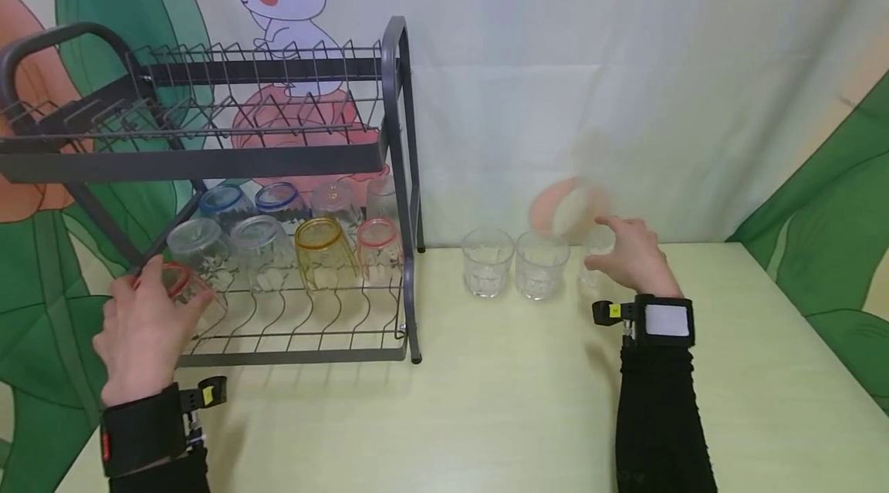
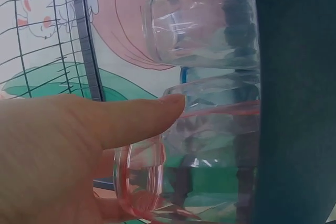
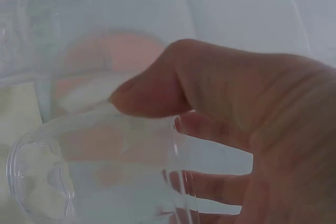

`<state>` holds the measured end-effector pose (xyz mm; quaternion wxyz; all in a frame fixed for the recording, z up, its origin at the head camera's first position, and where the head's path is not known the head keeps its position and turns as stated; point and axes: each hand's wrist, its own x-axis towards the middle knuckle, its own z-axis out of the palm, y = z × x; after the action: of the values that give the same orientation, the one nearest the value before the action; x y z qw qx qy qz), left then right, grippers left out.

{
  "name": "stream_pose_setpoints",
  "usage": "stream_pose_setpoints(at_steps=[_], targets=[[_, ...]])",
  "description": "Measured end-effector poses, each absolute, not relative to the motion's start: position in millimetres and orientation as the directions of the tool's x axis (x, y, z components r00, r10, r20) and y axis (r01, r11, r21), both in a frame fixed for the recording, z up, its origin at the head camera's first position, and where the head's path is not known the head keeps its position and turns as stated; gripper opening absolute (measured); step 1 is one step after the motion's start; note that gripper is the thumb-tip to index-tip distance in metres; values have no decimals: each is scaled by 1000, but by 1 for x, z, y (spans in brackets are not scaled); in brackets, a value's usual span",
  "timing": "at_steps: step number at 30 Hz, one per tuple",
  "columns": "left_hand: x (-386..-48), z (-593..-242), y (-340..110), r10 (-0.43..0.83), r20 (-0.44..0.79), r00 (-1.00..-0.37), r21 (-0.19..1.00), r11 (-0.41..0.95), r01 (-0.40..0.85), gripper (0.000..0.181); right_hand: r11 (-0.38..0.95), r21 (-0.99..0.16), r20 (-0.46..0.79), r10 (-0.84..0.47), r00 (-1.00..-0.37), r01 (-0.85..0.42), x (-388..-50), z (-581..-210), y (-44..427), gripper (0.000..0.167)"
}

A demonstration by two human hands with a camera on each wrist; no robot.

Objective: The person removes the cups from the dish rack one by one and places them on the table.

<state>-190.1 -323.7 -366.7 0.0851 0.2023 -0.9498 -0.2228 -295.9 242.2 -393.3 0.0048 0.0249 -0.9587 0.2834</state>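
At the left end of the rack's lower tier, my left hand [image 1: 146, 331] grips an upside-down glass with a red-tinted base [image 1: 177, 282]. In the left wrist view the thumb lies along the side of this red-tinted glass [image 2: 210, 166], with fingers behind it. On the table to the right, my right hand [image 1: 637, 255] holds a clear glass [image 1: 596, 246] between thumb and fingers. The right wrist view shows that clear glass [image 3: 105, 182] close up, with fingertips on its far side. Two more clear glasses [image 1: 488, 265] stand upright just left of it.
A dark two-tier dish rack [image 1: 299, 358] stands at the left. Its lower tier carries several upturned glasses, including a yellow glass [image 1: 322, 254] and a pink-based glass [image 1: 380, 246]. The upper tier [image 1: 208, 163] overhangs them. A printed curtain [image 1: 514, 92] hangs behind the table [image 1: 486, 416].
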Motion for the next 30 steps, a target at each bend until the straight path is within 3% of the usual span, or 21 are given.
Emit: stream_pose_setpoints(at_steps=[8, 30], targets=[[-191, -370, -317, -434, 165, -886, 499, 811, -304, 79, 836, -546, 14, -52, -999, -51, -304, -402, 234, 73], [-192, -369, -315, -404, 143, -904, 461, 835, -300, 77, 847, -532, -75, -20, -997, 23, -311, -412, 227, 72]])
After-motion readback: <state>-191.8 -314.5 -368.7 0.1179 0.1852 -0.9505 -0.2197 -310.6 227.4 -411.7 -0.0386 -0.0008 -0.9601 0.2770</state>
